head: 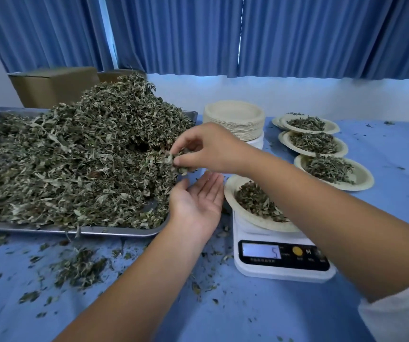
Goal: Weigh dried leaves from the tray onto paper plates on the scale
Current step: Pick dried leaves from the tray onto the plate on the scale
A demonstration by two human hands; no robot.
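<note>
Head view: right hand [205, 146] pinching dried green leaves [178, 163] beside heaped steel tray [114, 232], cut off left; left hand [196, 203] open, palm up, beneath; beige paper plate [230, 193] on white scale [284, 272] half hidden behind forearm [322, 208].

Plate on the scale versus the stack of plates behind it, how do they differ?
The plate on the scale is a single plate, while the stack of paper plates is many nested together. The plate on the scale holds dried leaves; the stack's top plate is empty. The plate rests on the white kitchen scale; the stack stands farther back, beside the tray. Both are round, pale beige paper plates.
</note>
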